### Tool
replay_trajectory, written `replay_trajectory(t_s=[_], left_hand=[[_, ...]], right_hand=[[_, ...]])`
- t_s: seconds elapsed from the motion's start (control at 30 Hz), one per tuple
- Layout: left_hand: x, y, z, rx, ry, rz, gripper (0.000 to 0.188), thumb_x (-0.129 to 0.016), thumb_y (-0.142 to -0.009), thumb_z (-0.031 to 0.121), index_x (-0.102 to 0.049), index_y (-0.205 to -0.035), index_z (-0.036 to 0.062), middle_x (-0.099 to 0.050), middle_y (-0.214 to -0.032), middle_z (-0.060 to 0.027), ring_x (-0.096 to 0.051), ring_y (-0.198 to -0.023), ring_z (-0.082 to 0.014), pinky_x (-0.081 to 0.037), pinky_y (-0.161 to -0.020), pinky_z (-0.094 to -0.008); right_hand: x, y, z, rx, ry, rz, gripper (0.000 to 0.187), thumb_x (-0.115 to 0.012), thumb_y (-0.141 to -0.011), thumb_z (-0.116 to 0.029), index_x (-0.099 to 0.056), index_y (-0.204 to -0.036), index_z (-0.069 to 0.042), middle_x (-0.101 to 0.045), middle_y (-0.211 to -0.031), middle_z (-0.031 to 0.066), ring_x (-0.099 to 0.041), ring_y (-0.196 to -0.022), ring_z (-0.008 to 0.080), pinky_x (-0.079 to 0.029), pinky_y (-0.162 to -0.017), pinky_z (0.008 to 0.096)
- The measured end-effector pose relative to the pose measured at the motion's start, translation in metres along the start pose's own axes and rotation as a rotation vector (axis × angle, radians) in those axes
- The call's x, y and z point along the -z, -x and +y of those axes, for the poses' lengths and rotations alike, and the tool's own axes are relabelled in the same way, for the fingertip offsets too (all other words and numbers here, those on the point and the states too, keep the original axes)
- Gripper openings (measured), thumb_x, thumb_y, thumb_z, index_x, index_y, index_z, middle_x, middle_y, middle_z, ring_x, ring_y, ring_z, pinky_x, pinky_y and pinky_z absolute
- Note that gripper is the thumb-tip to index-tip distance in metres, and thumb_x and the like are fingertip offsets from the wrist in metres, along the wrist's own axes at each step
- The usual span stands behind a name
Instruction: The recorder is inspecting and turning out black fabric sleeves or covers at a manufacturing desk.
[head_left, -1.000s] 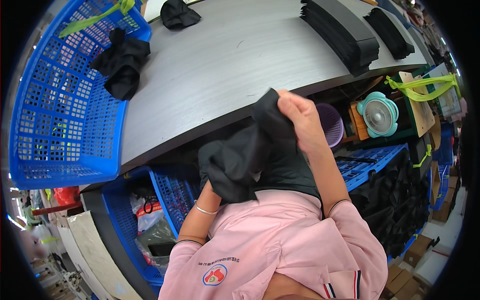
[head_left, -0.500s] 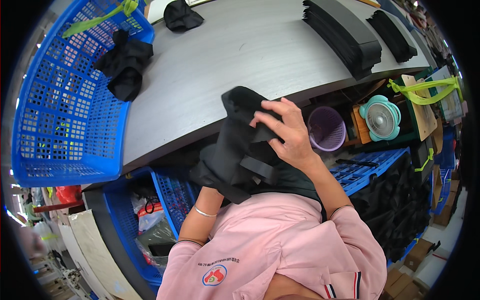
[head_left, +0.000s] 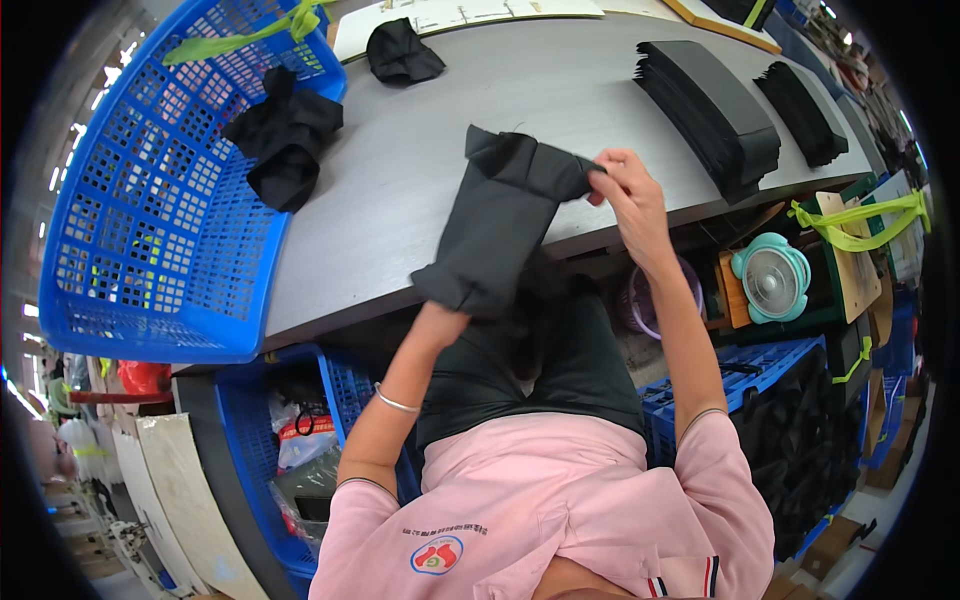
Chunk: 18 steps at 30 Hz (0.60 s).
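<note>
- Black cloth piece (head_left: pixel 492 235): I have it between my two hands, above the near edge of the grey tabletop (head_left: pixel 370 190), its long axis running away from me and leaning a little right.
- Far left, the blue basket (head_left: pixel 160 343) stands with a crumpled black cloth (head_left: pixel 290 135) by its right side; I cannot tell how much of that lies inside.
- Right of that, a small black bundle (head_left: pixel 403 52) sits toward the back of the tabletop.
- My left hand (head_left: pixel 443 320) goes in at the near end of the cloth piece. Its fingers are covered, so I cannot tell how far they are spread or whether they grip.
- My right hand (head_left: pixel 632 195) is at the far right corner, thumb and fingertips pinched together on that corner. From those fingertips the body of the cloth lies left and back toward me, so my left hand is nearer its bulk.
- Farther right, a large black stack (head_left: pixel 708 110) and then a smaller black stack (head_left: pixel 805 108) lie on the tabletop, both apart from my fingers.
</note>
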<state>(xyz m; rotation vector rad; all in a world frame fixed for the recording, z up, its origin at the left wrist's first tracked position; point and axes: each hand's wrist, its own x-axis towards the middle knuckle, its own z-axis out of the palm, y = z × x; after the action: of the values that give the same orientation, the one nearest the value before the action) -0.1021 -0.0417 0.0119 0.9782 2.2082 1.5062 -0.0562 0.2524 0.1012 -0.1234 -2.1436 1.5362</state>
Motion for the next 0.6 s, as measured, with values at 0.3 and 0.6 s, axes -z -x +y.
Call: replay_trajectory(t_s=[0.3, 0.6], left_hand=[[-0.003, 0.003, 0.047, 0.121, 0.461, 0.315, 0.023, -0.066, -0.092, 0.0, -0.066, -0.115, -0.0019, -0.069, -0.105, -0.0083, -0.064, -0.1, -0.0132, -0.054, -0.079, -0.0228], [0.012, -0.071, 0.048, 0.003, 0.262, -0.038, 0.034, -0.072, -0.086, 0.002, -0.068, -0.119, 0.0036, -0.065, -0.112, -0.0056, -0.064, -0.096, -0.0142, -0.052, -0.085, -0.0274]], right_hand=[[-0.001, 0.028, 0.041, 0.061, 0.021, 0.327, 0.035, -0.056, -0.101, -0.011, -0.054, -0.132, 0.003, -0.06, -0.126, 0.0118, -0.066, -0.108, 0.0192, -0.051, -0.092, 0.0294], [-0.033, 0.099, 0.043, -0.313, -0.748, 0.196, 0.028, -0.064, -0.096, -0.011, -0.064, -0.122, -0.001, -0.068, -0.109, 0.0037, -0.06, -0.097, 0.0073, -0.048, -0.087, 0.024]])
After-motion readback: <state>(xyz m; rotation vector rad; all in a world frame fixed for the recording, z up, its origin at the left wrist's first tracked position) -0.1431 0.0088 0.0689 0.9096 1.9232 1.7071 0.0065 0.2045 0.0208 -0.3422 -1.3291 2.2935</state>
